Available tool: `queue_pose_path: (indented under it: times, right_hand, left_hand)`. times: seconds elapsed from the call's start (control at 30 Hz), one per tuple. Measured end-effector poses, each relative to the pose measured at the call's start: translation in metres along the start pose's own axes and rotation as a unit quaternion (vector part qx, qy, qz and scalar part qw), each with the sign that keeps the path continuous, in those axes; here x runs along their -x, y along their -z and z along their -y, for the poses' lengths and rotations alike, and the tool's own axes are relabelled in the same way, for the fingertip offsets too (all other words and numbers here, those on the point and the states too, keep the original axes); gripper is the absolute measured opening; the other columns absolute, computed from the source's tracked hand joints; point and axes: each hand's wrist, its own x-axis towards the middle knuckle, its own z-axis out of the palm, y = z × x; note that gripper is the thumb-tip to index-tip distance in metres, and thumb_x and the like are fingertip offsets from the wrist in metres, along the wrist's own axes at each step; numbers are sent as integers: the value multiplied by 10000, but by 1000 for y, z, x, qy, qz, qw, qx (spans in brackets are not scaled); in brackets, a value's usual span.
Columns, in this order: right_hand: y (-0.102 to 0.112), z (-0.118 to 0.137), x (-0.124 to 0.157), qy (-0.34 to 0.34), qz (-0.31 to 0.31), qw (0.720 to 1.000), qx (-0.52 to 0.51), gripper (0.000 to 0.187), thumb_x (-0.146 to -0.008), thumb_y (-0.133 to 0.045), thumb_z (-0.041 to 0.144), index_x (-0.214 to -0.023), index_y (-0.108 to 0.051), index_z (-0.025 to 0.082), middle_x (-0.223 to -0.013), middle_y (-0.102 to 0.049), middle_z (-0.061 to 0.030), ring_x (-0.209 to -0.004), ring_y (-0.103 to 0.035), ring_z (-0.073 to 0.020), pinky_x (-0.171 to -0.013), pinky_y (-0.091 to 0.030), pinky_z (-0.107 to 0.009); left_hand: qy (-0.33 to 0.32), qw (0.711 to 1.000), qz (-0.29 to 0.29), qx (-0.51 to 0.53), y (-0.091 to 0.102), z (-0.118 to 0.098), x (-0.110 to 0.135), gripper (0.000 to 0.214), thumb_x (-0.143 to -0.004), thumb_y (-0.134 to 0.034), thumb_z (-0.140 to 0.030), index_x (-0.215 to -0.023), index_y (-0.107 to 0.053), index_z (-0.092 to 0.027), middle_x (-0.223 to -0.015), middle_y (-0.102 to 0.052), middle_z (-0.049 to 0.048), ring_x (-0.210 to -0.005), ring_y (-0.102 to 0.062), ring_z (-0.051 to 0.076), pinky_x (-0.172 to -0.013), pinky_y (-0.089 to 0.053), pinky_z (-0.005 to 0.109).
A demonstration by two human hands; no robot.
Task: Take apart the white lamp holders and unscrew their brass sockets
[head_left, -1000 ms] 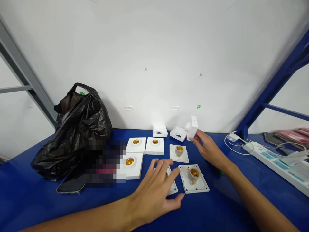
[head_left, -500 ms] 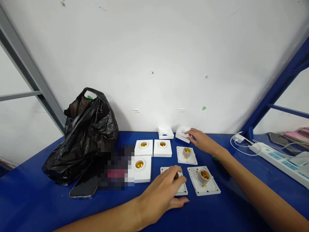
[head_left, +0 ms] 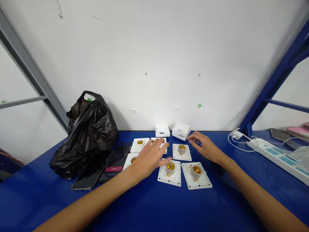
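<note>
My left hand hovers with fingers spread over the white square lamp holders with covers on. One covered lamp holder shows its brass socket; a second and a third lie partly behind my hand. My right hand, fingers loosely bent and apart, is beside two stacked white covers near the wall. A single cover rests left of that stack. Uncovered lamp holder bases, one at the back, one at front left and one at front right, carry round brass sockets.
A black plastic bag stands on the blue table at left. A phone and a dark device with a lit screen lie beside it. At right are a power strip, a white cable and another phone.
My left hand has left the front-left base, moving up and left. My right hand has drawn back from the covers, which now sit one on another. The view has shifted slightly.
</note>
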Motion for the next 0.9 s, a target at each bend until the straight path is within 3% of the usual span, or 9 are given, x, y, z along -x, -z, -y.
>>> queue_pose_path:
  times: [0.2,0.47,0.7,0.9]
  right_hand:
    - [-3,11,2,10,35,999,-16,166,-1023,-548,229,-1067,-708,232,-1024,-702,-76,-855,-658,-203,-778,-579,-363]
    - [1,20,2,17,43,999,-25,163,-1027,-545,201,-1048,-704,229,-1033,-699,-71,-871,-654,-201,-798,-566,-373]
    - [4,36,4,33,41,997,-49,176,-1039,-518,192,-1054,-689,234,-1011,-683,-63,-879,-650,-198,-777,-551,-349]
    - [4,44,4,39,25,996,-82,171,-1048,-523,232,-1046,-694,236,-984,-687,-64,-867,-650,-210,-769,-544,-362]
  left_hand:
    - [52,996,70,4,-4,39,-24,499,-872,-861,-367,-1264,-601,-198,-1275,-668,136,-1205,-641,371,-1024,-486,485]
    - [87,990,83,68,-7,48,-30,556,-843,-843,-421,-1306,-602,-230,-1289,-663,97,-1200,-625,325,-950,-527,391]
    - [118,985,96,83,-12,51,-32,667,-756,-899,-444,-1318,-614,-224,-1310,-665,133,-1270,-564,407,-1075,-440,527]
    - [123,984,84,98,-10,44,-33,685,-757,-908,-408,-1329,-591,-204,-1252,-690,140,-1230,-593,427,-1060,-414,569]
